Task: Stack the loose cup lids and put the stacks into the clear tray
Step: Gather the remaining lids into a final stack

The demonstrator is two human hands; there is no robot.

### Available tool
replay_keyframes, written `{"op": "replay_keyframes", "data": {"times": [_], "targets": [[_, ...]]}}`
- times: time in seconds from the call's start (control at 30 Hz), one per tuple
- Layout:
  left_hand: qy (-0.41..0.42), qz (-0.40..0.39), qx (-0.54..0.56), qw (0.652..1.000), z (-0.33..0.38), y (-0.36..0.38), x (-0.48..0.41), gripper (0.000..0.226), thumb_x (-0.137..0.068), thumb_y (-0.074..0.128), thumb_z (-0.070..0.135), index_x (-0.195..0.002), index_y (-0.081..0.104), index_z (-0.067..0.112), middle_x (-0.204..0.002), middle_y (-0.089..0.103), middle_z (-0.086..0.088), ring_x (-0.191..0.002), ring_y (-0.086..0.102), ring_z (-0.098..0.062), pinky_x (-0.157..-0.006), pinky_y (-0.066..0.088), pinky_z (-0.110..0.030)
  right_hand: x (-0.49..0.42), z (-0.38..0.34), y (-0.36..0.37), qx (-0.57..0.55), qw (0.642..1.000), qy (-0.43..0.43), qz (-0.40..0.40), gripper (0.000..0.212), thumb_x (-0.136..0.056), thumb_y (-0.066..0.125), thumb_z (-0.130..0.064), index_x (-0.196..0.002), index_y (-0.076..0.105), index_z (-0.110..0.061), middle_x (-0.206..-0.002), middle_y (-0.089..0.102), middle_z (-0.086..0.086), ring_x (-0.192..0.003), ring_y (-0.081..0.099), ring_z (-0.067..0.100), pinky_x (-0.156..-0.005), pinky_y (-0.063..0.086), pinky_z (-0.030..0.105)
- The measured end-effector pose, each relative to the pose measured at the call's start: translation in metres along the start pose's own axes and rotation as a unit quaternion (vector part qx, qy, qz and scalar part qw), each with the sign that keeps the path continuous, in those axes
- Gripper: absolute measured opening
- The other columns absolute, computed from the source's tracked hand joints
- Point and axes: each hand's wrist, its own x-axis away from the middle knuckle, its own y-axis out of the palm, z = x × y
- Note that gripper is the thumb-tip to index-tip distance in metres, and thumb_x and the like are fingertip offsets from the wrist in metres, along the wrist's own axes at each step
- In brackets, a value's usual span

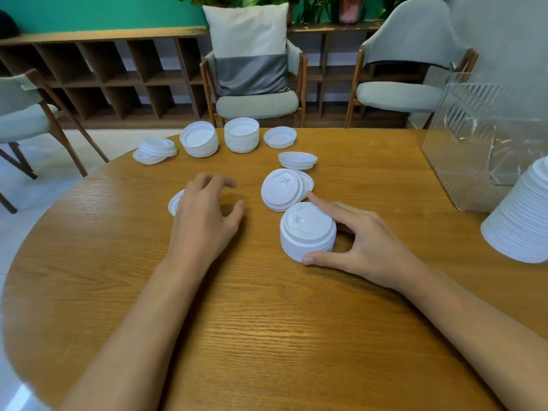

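Stacking underway: right hand [360, 243] pinching lid stack [307, 229]; left hand [204, 213] hovering spread over loose lid [175, 202]. Next probably needing: gathering remaining lids, then loading tray [459, 149].

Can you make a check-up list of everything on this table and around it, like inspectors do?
Surface: round wooden table.
Job's things: near stack, two far stacks, loose lids, tall stack at right edge, clear tray, no lids seen inside.
Clutter: nothing seen.
Grips: left grip over a lid, fingers relaxed; right grip holds the near stack.
Cables: nothing seen.
Surroundings: chairs, cushion, wooden shelf, plants.
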Motion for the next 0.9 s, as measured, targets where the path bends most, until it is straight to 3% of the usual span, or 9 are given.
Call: {"op": "replay_keyframes", "data": {"times": [0.13, 0.2, 0.33, 0.47, 0.57, 0.63, 0.7, 0.8, 0.9], "targets": [[-0.048, -0.019, -0.054, 0.997, -0.002, 0.001, 0.001, 0.042, -0.092, 0.074, 0.033, -0.131, 0.064, 0.021, -0.133, 0.059, -0.006, -0.126, 0.055, -0.030, -0.115, 0.036, -0.054, 0.000, 0.000, 0.000, 0.001, 1.000, 0.002, -0.005, 0.101, -0.072, 0.090, -0.052, -0.158, 0.042, -0.034, -0.144, 0.043, -0.038, -0.136, 0.038, -0.020, -0.108, 0.027, 0.001], [-0.057, -0.026, -0.062, 0.996, 0.001, 0.000, 0.002, 0.041, -0.095, 0.071, 0.032, -0.133, 0.063, 0.022, -0.134, 0.061, -0.004, -0.126, 0.057, -0.027, -0.115, 0.035, -0.056, 0.000, 0.000, 0.000, 0.000, 1.000, 0.002, -0.005, 0.101, -0.072, 0.090, -0.053, -0.158, 0.041, -0.035, -0.145, 0.044, -0.036, -0.137, 0.038, -0.018, -0.109, 0.027, 0.003], [-0.037, -0.037, -0.026, 0.998, 0.004, -0.002, 0.004, 0.040, -0.095, 0.069, 0.014, -0.134, 0.061, 0.019, -0.130, 0.063, -0.004, -0.116, 0.062, -0.025, -0.086, 0.050, -0.041, 0.000, 0.000, 0.001, -0.004, 1.000, 0.003, -0.005, 0.101, -0.072, 0.089, -0.054, -0.158, 0.041, -0.037, -0.144, 0.043, -0.039, -0.137, 0.038, -0.019, -0.109, 0.028, 0.003], [-0.001, -0.050, 0.007, 0.999, 0.002, -0.001, 0.003, 0.048, -0.088, 0.067, -0.005, -0.128, 0.063, 0.021, -0.124, 0.064, -0.002, -0.111, 0.065, -0.025, -0.087, 0.057, -0.047, 0.000, 0.000, 0.000, 0.001, 1.000, 0.007, -0.008, 0.101, -0.072, 0.089, -0.053, -0.158, 0.039, -0.038, -0.141, 0.041, -0.042, -0.134, 0.037, -0.023, -0.106, 0.026, 0.000], [0.027, -0.039, 0.038, 0.998, 0.005, 0.002, 0.003, 0.042, -0.087, 0.072, 0.000, -0.123, 0.067, 0.019, -0.118, 0.068, -0.001, -0.104, 0.068, -0.020, -0.086, 0.060, -0.044, 0.000, -0.001, -0.001, 0.001, 1.000, 0.008, -0.008, 0.101, -0.072, 0.089, -0.054, -0.158, 0.040, -0.037, -0.143, 0.043, -0.039, -0.136, 0.037, -0.021, -0.107, 0.027, 0.001], [0.031, -0.014, 0.059, 0.998, 0.009, 0.002, 0.003, 0.032, -0.088, 0.073, 0.006, -0.119, 0.070, 0.015, -0.111, 0.072, -0.001, -0.096, 0.069, -0.017, -0.084, 0.057, -0.027, 0.000, -0.002, 0.000, 0.001, 1.000, 0.007, -0.005, 0.100, -0.072, 0.089, -0.053, -0.158, 0.041, -0.035, -0.144, 0.046, -0.035, -0.136, 0.040, -0.017, -0.109, 0.029, 0.004], [0.032, 0.012, 0.064, 0.997, 0.013, -0.001, 0.003, 0.022, -0.091, 0.073, 0.013, -0.113, 0.074, 0.012, -0.102, 0.076, 0.000, -0.088, 0.068, -0.014, -0.076, 0.043, -0.008, 0.000, -0.002, 0.000, 0.001, 1.000, 0.005, -0.003, 0.099, -0.073, 0.090, -0.052, -0.158, 0.042, -0.035, -0.144, 0.047, -0.035, -0.136, 0.040, -0.017, -0.110, 0.030, 0.005], [0.059, 0.051, 0.074, 0.994, 0.022, -0.005, 0.005, 0.018, -0.094, 0.072, 0.015, -0.112, 0.074, 0.011, -0.094, 0.076, 0.003, -0.078, 0.062, -0.005, -0.070, 0.038, -0.010, 0.000, -0.002, 0.000, 0.001, 1.000, 0.007, -0.004, 0.099, -0.073, 0.090, -0.053, -0.158, 0.041, -0.036, -0.143, 0.047, -0.037, -0.136, 0.040, -0.017, -0.109, 0.030, 0.005], [0.053, 0.086, 0.139, 0.985, 0.029, -0.009, 0.007, 0.017, -0.098, 0.070, 0.016, -0.114, 0.075, 0.016, -0.095, 0.072, 0.017, -0.083, 0.062, 0.010, -0.075, 0.041, -0.006, 0.000, -0.002, 0.000, 0.003, 1.000, 0.008, -0.006, 0.099, -0.074, 0.089, -0.054, -0.158, 0.042, -0.035, -0.145, 0.054, -0.026, -0.136, 0.045, -0.010, -0.113, 0.035, 0.013]]}}
